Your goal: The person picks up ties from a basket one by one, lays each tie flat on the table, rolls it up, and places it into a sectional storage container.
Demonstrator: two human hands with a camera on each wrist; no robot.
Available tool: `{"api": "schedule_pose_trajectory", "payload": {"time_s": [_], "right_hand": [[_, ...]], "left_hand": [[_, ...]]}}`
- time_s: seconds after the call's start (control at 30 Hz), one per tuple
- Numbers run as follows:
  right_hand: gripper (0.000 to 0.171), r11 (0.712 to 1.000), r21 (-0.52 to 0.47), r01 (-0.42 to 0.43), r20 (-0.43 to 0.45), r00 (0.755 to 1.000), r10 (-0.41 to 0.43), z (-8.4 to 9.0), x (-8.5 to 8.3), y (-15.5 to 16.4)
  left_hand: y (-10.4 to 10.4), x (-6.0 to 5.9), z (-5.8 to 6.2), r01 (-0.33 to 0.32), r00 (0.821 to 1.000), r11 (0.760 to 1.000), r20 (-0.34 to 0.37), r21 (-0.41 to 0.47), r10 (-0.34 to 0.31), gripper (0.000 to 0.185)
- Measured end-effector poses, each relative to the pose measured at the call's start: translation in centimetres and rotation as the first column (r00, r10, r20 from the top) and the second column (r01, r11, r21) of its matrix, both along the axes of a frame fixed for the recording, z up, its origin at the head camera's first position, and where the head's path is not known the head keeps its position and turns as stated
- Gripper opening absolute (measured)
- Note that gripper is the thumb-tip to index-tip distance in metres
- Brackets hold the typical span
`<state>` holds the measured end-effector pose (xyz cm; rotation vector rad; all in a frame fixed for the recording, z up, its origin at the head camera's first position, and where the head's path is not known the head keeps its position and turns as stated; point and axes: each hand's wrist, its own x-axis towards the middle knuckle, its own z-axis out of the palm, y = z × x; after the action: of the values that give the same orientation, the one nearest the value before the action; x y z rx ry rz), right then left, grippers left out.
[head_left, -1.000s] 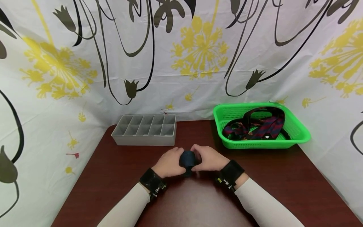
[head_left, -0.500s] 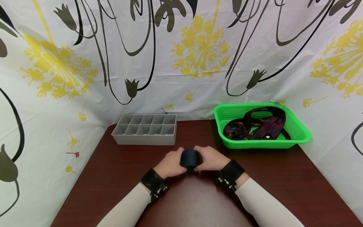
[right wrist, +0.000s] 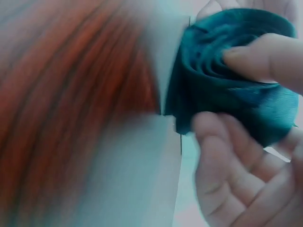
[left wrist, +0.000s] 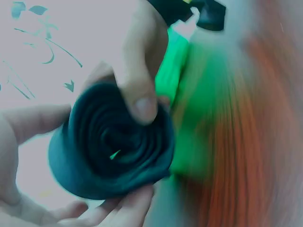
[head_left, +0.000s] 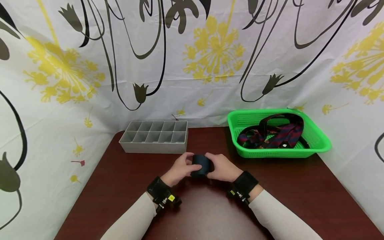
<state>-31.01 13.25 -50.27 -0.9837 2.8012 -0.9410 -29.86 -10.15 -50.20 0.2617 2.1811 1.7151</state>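
Observation:
A dark blue necktie (head_left: 201, 164), rolled into a thick coil, is held between both hands above the table. My left hand (head_left: 179, 169) grips its left side, with the thumb across the near face. The right hand (head_left: 224, 168) holds the other side. In the left wrist view, the spiral end of the necktie (left wrist: 118, 146) faces the camera, with a thumb from above pressing on its layers. The right wrist view shows the right thumb (right wrist: 255, 59) on the coiled end of the necktie (right wrist: 236, 106) and curled fingers below. A short flap stands off the coil there.
A grey divided box (head_left: 154, 148) with several compartments stands at the back left of the dark red table (head_left: 207, 213). At the back right is a green basket (head_left: 279, 153) holding striped neckties (head_left: 285, 135). A patterned white cloth (head_left: 192, 66) hangs behind.
A loose end hung below the coil one second ago; now it no longer shows there. My left hand has shifted its grip, bringing its thumb across the near face. The right hand has barely moved.

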Motion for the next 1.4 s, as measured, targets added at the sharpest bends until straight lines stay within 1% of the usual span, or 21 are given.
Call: {"api": "schedule_pose_trajectory", "payload": {"time_s": [0.1,0.2,0.3,0.37,0.47,0.57,0.63,0.7,0.77,0.83,0.87,0.9,0.97,1.0,1.07,1.13,1.2,1.23,1.3,1.4], "right_hand": [[0.045,0.999,-0.044,0.006,-0.068,0.998,-0.009,0.0,0.0,-0.4],[0.048,0.996,-0.088,0.005,-0.116,0.993,-0.015,-0.1,0.0,-0.7],[0.050,0.991,-0.136,-0.014,-0.127,0.992,-0.004,-0.1,0.1,-1.1],[0.054,0.984,-0.177,-0.034,-0.119,0.993,0.013,-0.1,0.1,-1.2],[0.066,0.960,-0.271,-0.067,-0.091,0.995,0.044,-0.2,-0.2,-1.3],[0.078,0.918,-0.391,-0.072,-0.046,0.997,0.059,-0.5,-0.7,-1.1],[0.081,0.885,-0.463,-0.054,-0.004,0.998,0.058,-1.0,-1.0,-0.8],[0.079,0.858,-0.513,-0.015,0.048,0.998,0.046,-1.5,-1.3,-0.5],[0.075,0.838,-0.545,0.030,0.108,0.994,0.034,-2.1,-1.6,-0.2],[0.072,0.823,-0.565,0.067,0.170,0.985,0.036,-2.8,-1.7,0.0],[0.071,0.814,-0.574,0.084,0.202,0.978,0.042,-3.1,-1.8,0.1],[0.070,0.807,-0.583,0.096,0.230,0.972,0.051,-3.4,-1.8,0.2],[0.069,0.790,-0.603,0.110,0.272,0.959,0.074,-4.0,-2.0,0.5],[0.069,0.783,-0.612,0.116,0.287,0.954,0.083,-4.2,-2.0,0.6],[0.070,0.770,-0.625,0.127,0.309,0.946,0.094,-4.6,-2.1,0.7],[0.069,0.763,-0.633,0.131,0.319,0.942,0.103,-4.7,-2.2,0.9],[0.069,0.760,-0.636,0.134,0.327,0.939,0.108,-4.8,-2.2,1.0],[0.068,0.760,-0.636,0.134,0.329,0.938,0.110,-4.8,-2.2,1.1],[0.067,0.760,-0.636,0.133,0.333,0.936,0.115,-4.9,-2.2,1.2],[0.066,0.758,-0.639,0.132,0.332,0.936,0.117,-5.0,-2.3,1.1]], "left_hand": [[0.2,0.0,0.0,-0.076,0.997,0.994,0.020,0.081,0.075,0.076],[0.5,0.2,-0.1,-0.123,0.992,0.979,0.044,0.163,0.117,0.075],[0.7,0.5,-0.1,-0.156,0.988,0.965,0.052,0.211,0.148,0.072],[0.8,0.6,-0.1,-0.179,0.984,0.956,0.042,0.231,0.174,0.067],[0.7,0.3,-0.2,-0.230,0.972,0.937,0.007,0.262,0.237,0.056],[-0.2,-0.6,0.1,-0.284,0.947,0.921,-0.070,0.266,0.312,0.046],[-1.7,-1.6,0.8,-0.314,0.927,0.922,-0.136,0.227,0.349,0.049],[-4.3,-2.5,2.2,-0.352,0.905,0.924,-0.199,0.151,0.377,0.061],[-7.7,-3.5,3.8,-0.395,0.885,0.915,-0.236,0.078,0.402,0.075],[-11.6,-4.1,5.1,-0.443,0.867,0.896,-0.243,0.025,0.436,0.086],[-13.5,-4.3,5.5,-0.473,0.854,0.881,-0.234,0.019,0.464,0.087],[-15.2,-4.5,5.7,-0.502,0.840,0.864,-0.216,0.043,0.498,0.087],[-18.1,-4.9,5.6,-0.570,0.796,0.815,-0.177,0.107,0.579,0.081],[-19.3,-5.0,5.4,-0.605,0.769,0.784,-0.151,0.139,0.621,0.079],[-20.9,-5.4,4.6,-0.667,0.713,0.713,-0.093,0.216,0.695,0.075],[-21.9,-5.7,3.9,-0.715,0.663,0.647,-0.035,0.266,0.747,0.073],[-22.5,-6.0,3.1,-0.751,0.623,0.599,-0.003,0.280,0.782,0.075],[-22.6,-6.3,2.7,-0.763,0.607,0.582,0.001,0.281,0.795,0.075],[-22.7,-6.7,2.2,-0.792,0.565,0.548,-0.017,0.268,0.825,0.073],[-22.5,-7.2,1.9,-0.822,0.503,0.506,-0.083,0.261,0.860,0.066]]}}
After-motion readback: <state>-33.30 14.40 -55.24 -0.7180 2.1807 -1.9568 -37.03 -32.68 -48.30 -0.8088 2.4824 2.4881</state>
